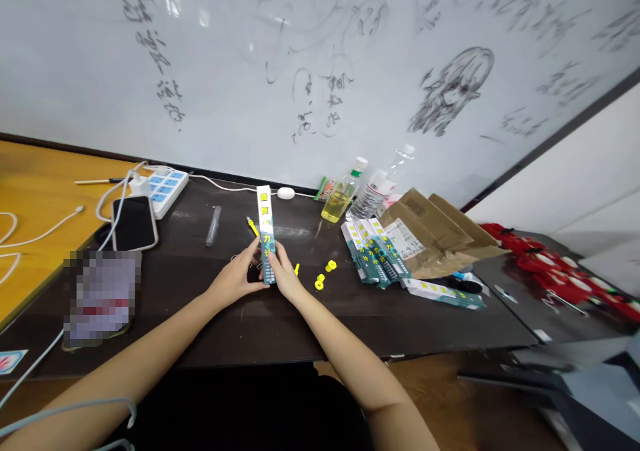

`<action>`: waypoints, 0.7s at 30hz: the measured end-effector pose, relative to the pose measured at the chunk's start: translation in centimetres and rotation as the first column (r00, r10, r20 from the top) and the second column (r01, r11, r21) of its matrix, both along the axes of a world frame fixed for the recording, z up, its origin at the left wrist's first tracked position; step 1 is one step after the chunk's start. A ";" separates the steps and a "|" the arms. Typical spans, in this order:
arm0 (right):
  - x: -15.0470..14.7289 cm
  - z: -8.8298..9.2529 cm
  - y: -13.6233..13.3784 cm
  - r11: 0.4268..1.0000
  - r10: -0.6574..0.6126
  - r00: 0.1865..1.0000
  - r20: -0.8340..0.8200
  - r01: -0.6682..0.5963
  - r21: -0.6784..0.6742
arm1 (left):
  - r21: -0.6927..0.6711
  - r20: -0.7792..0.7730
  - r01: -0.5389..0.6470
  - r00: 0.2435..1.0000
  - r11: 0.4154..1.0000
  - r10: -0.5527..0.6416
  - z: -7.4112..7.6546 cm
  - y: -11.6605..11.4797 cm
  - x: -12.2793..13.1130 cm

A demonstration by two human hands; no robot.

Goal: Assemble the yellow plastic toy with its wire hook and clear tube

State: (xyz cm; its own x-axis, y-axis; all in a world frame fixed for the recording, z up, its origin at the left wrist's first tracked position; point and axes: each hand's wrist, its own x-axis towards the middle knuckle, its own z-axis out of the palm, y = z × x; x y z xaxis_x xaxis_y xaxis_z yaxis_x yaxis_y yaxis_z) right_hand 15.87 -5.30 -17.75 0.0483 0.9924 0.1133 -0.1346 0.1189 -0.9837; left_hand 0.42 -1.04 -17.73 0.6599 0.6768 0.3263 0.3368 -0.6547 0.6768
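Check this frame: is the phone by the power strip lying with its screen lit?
No, the phone lies flat beside the power strip with a dark, unlit screen.

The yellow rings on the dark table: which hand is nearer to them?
Right. The right hand grips the long box just left of the yellow rings; the left hand holds the box's far side, farther from them.

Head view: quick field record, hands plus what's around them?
left hand: grips the near end of the long box
right hand: grips the same end from the other side
long box: narrow, teal and white, yellow print, far end pointing to the whiteboard
near right hand: yellow parts on the dark table
right of them: stack of matching boxes
left: phone, power strip
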 end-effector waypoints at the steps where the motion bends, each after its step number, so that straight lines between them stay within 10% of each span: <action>1: 0.0 0.2 0.0 1.000 -0.015 1.000 -0.020 0.015 -0.025 | 0.001 -0.001 0.000 1.000 1.000 0.000 0.0 0.0 0.0; 9: 6.6 2.8 -0.5 0.890 -0.454 0.875 0.169 0.455 0.032 | 0.021 -0.008 0.053 0.999 0.998 -0.053 0.4 -0.3 0.2; 14: 15.1 3.4 -5.1 0.639 -0.702 0.262 0.663 0.643 0.422 | 0.025 -0.016 0.049 0.999 0.998 -0.049 0.8 -0.7 0.1; 17: 18.6 3.2 -7.2 0.595 -0.546 -0.107 0.831 0.648 0.475 | 0.048 -0.032 0.053 0.998 0.997 -0.052 0.8 -0.7 0.4; 21: 20.3 2.7 -7.7 0.584 -0.342 -0.329 0.880 0.659 0.474 | 0.114 -0.044 0.097 0.995 0.989 -0.092 0.4 -0.4 0.5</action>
